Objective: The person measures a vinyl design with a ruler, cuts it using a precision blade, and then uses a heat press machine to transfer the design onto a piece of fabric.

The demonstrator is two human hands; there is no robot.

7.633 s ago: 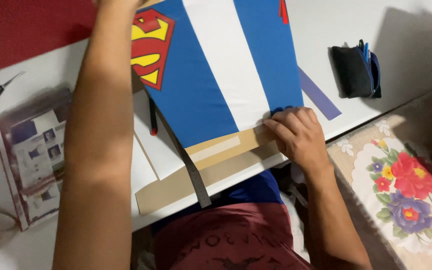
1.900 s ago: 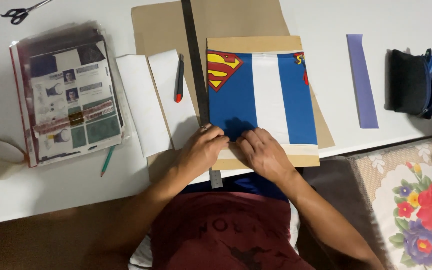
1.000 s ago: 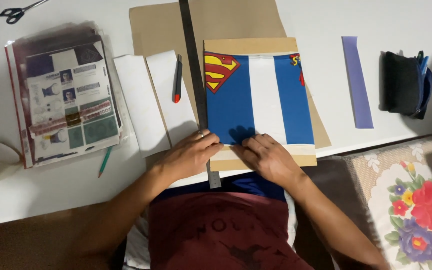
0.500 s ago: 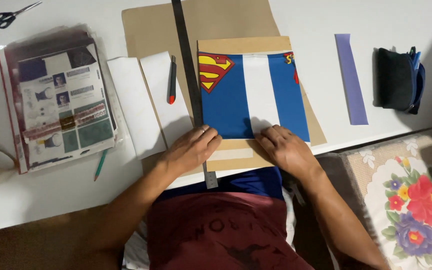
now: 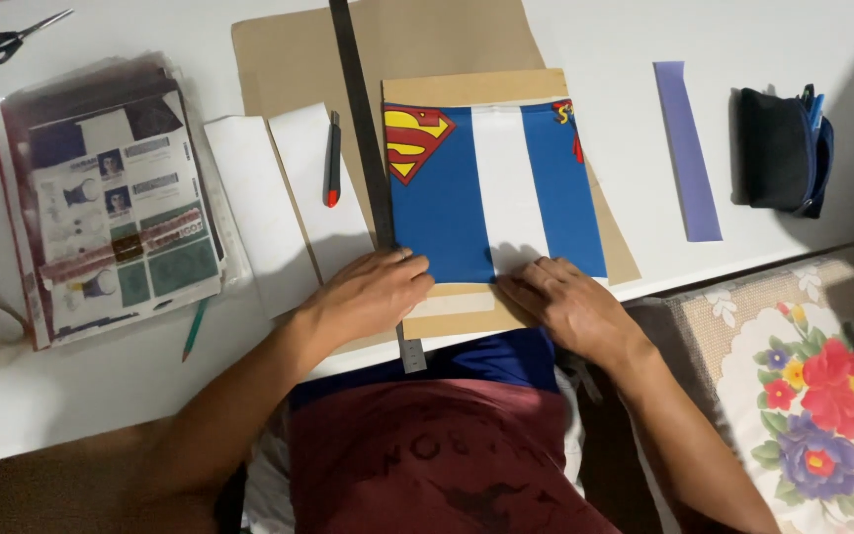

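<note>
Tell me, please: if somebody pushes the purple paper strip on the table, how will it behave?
The purple strip lies flat and looks thin, so it is probably light and floppy. On the smooth white table it would likely slide easily, not roll.

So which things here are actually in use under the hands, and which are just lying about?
In use:
left hand
right hand
blue-and-white printed sheet
brown card
metal ruler

Lying about:
scissors
utility knife
purple strip
dark pencil case
plastic folder
green pencil
</note>
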